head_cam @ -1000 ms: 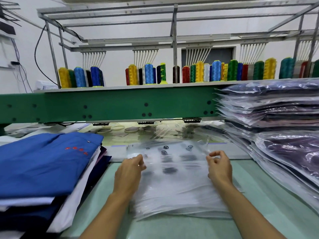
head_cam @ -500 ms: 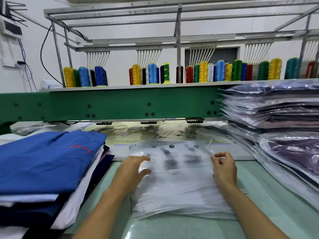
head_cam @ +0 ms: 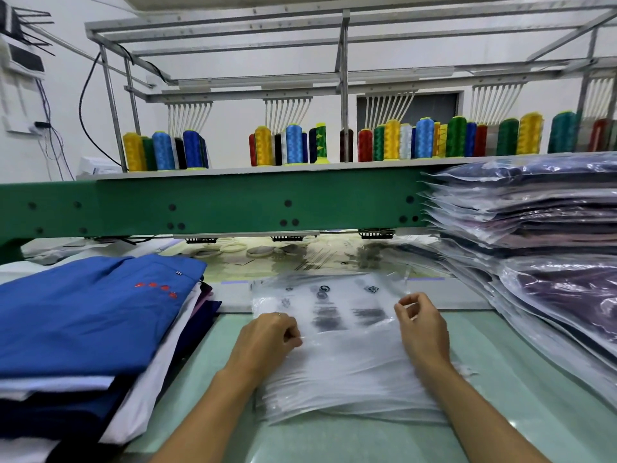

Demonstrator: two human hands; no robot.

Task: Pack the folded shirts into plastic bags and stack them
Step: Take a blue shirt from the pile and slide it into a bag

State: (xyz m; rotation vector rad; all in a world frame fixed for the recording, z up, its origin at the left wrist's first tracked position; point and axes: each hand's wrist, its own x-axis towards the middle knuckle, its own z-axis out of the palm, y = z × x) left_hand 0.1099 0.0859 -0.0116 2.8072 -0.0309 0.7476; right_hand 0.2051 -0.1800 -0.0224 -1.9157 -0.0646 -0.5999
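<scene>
Left hand (head_cam: 270, 335) is pinching the top plastic bag (head_cam: 347, 352) in a narrow grip; right hand (head_cam: 422, 324) grip is apparently pinching its far right edge

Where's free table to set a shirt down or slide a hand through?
Bare green table between the folded shirts and the empty bags; another strip between those bags and the bagged stack; the near edge in front of the bags. Crowded: under the green beam, behind the bags.

A garment workshop: embroidery machine (head_cam: 213, 208) with thread cones (head_cam: 293, 145).
</scene>
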